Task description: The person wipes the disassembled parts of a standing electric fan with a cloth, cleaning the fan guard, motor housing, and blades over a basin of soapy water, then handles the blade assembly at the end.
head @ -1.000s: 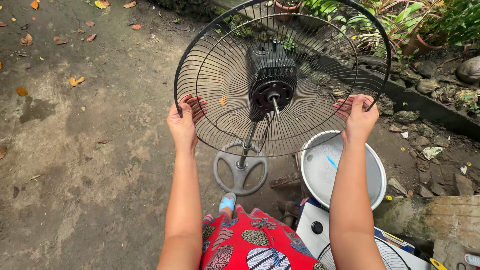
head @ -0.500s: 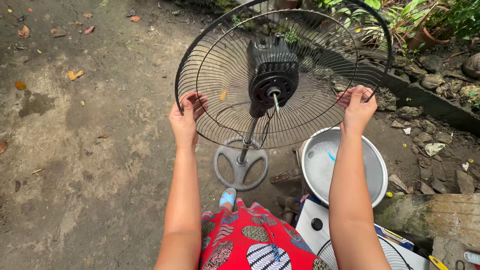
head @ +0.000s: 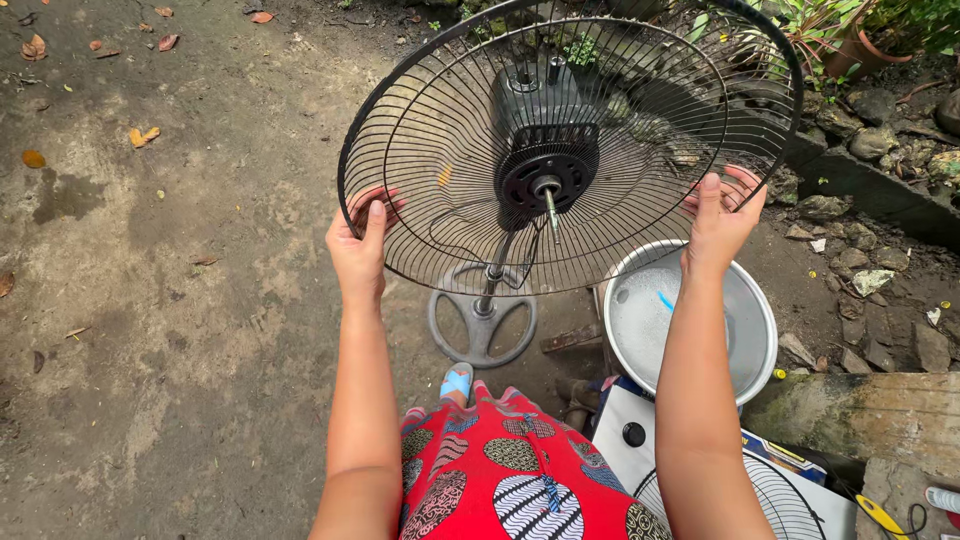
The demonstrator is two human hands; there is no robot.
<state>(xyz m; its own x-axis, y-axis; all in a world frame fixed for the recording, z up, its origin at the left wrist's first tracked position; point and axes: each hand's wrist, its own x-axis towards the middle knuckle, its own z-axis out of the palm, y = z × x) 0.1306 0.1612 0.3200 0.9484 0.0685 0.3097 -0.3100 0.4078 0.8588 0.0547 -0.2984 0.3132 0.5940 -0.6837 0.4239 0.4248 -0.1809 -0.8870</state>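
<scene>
Outdoors on rough concrete, left hand (head: 358,245) and right hand (head: 722,215) clasp the fan guard (head: 470,180) rim on its stand, apparently loosely; slipping could topple it.

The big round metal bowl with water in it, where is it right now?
In the head view the metal basin sits on the ground at the right, just below the fan's wire guard and behind the person's right forearm, under the right hand.
</scene>
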